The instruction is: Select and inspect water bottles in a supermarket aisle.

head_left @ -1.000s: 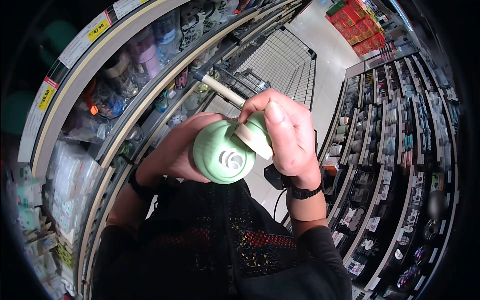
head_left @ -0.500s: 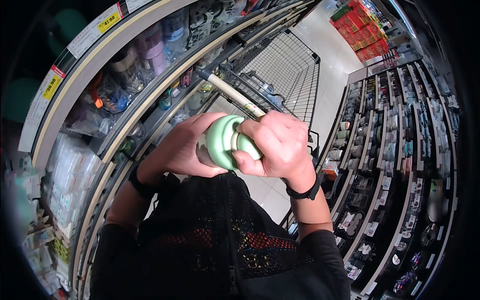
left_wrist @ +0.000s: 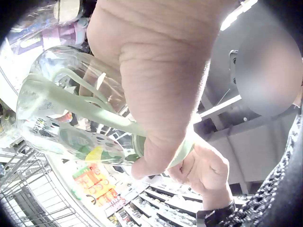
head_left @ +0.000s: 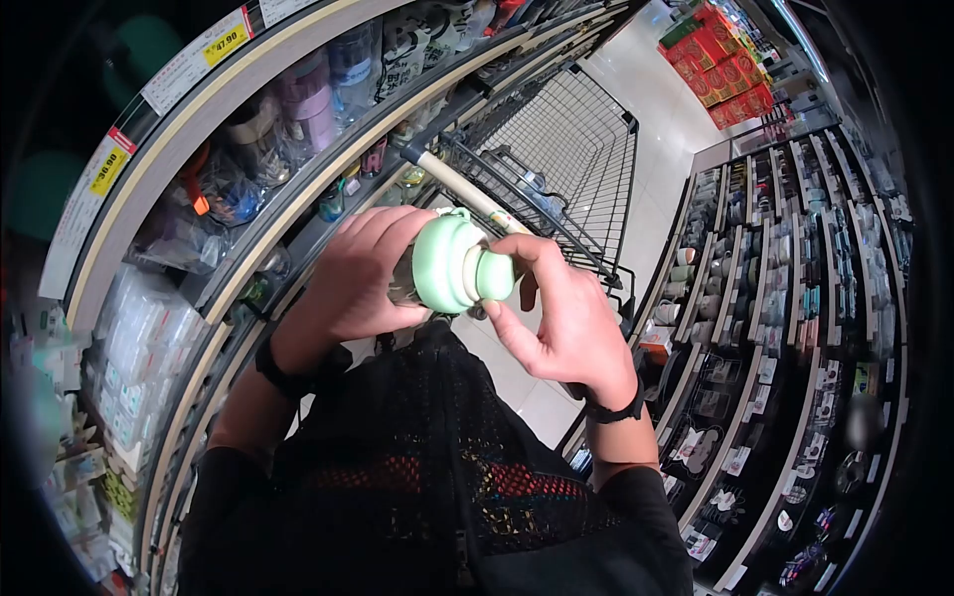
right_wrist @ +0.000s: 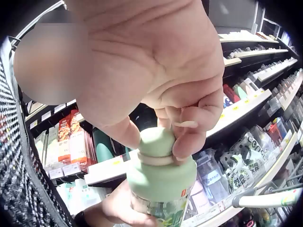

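A clear drinking bottle has a pale green lid and a green carry strap along its side. My left hand grips the bottle around its body, just below the lid. The small rounded cap sits down over the top of the lid, with a cream band under it. My right hand pinches this cap between thumb and fingertips. The bottle is tilted, its cap towards my right hand. The spout is hidden beneath the cap.
A wire shopping cart with a pale handle stands just ahead. Shelves of packaged bottles run along the left, and another shelf unit lines the right. Red boxes are stacked farther off on the tiled floor.
The cap, flipped up with the spout showing a second ago, now covers it. My right hand has gone from a full grip over the cap to a looser fingertip pinch.
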Demonstrator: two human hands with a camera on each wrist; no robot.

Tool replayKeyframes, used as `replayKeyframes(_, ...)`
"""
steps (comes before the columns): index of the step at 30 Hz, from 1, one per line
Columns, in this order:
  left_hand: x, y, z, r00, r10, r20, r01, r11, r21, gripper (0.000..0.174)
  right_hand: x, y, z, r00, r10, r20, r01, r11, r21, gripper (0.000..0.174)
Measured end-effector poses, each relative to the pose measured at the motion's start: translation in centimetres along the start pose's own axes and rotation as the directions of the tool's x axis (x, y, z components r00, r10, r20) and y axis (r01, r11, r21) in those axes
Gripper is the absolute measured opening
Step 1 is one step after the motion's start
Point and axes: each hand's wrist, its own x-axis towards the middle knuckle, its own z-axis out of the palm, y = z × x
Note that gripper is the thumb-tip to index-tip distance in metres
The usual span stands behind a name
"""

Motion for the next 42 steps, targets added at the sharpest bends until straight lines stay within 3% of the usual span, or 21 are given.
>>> replayKeyframes(3, -0.1, 0.1, -0.2, 1.000, 0.011, 0.010, -0.011, 1.000, -0.018, 0.079, 0.0, -0.2, -0.6, 0.990, 0.100, 0.096, -0.102, 0.995, 0.011, 0.051)
replayKeyframes(7, -0.1, 0.3, -0.1, 1.000, 0.023, 0.003, -0.023, 1.000, -0.020, 0.079, 0.0, 0.5, 0.1, 0.998, 0.065, 0.006, -0.065, 0.995, -0.075, 0.044)
replayKeyframes(10, -0.1, 0.5, -0.1, 0.999, 0.039, -0.007, -0.038, 0.999, 0.033, 0.078, 0.2, 0.4, 1.0, 0.996, 0.019, -0.087, -0.049, 0.932, -0.358, 0.055)
replayKeyframes(14, -0.2, 0.7, 0.0, 0.999, 0.035, 0.003, -0.035, 0.999, 0.042, 0.077, 0.0, 0.8, 1.5, 0.993, 0.098, -0.066, -0.114, 0.935, -0.334, 0.055)
replayKeyframes(17, -0.2, 0.6, 0.2, 0.999, 0.034, -0.004, -0.034, 0.999, 0.012, 0.078, -0.1, 1.2, 1.1, 0.992, 0.015, -0.125, -0.043, 0.973, -0.227, 0.042)
replayKeyframes(19, -0.4, 0.3, 0.4, 0.999, 0.022, -0.041, -0.020, 0.999, 0.040, 0.081, 0.5, 0.1, 0.0, 0.977, -0.129, -0.170, 0.135, 0.991, 0.025, 0.039)
replayKeyframes(20, -0.4, 0.3, 0.3, 0.999, 0.022, -0.040, -0.020, 0.999, 0.040, 0.081, 0.2, 0.5, -0.4, 0.987, -0.138, -0.079, 0.141, 0.989, 0.034, 0.044)
replayKeyframes(26, -0.3, 0.3, 0.5, 0.999, 0.035, 0.007, -0.035, 0.997, 0.068, 0.082, -0.8, 0.9, 0.1, 0.998, -0.050, -0.041, 0.049, 0.998, -0.028, 0.041)
replayKeyframes(32, 0.0, 0.2, 0.9, 0.997, 0.077, -0.019, -0.075, 0.992, 0.104, 0.082, -1.1, 2.0, 1.9, 0.988, -0.100, -0.121, 0.088, 0.992, -0.095, 0.041)
replayKeyframes(34, 0.3, 0.6, 0.6, 0.995, 0.086, 0.042, -0.091, 0.988, 0.122, 0.081, -1.3, 2.7, 2.7, 0.984, -0.096, -0.148, 0.078, 0.989, -0.124, 0.038)
replayKeyframes(36, 0.5, 0.8, 0.8, 0.995, 0.097, 0.036, -0.101, 0.988, 0.117, 0.080, -1.2, 3.9, 3.4, 0.936, -0.237, -0.261, 0.169, 0.951, -0.258, 0.033)
replayKeyframes(39, 0.8, 1.3, 1.0, 0.995, 0.100, 0.017, -0.101, 0.992, 0.077, 0.079, -0.9, 4.1, 3.2, 0.885, -0.328, -0.331, 0.204, 0.912, -0.357, 0.036)
replayKeyframes(42, 0.9, 1.3, 0.9, 0.995, 0.100, 0.003, -0.100, 0.994, 0.036, 0.079, -0.7, 4.1, 2.4, 0.854, -0.408, -0.323, 0.239, 0.859, -0.453, 0.044)
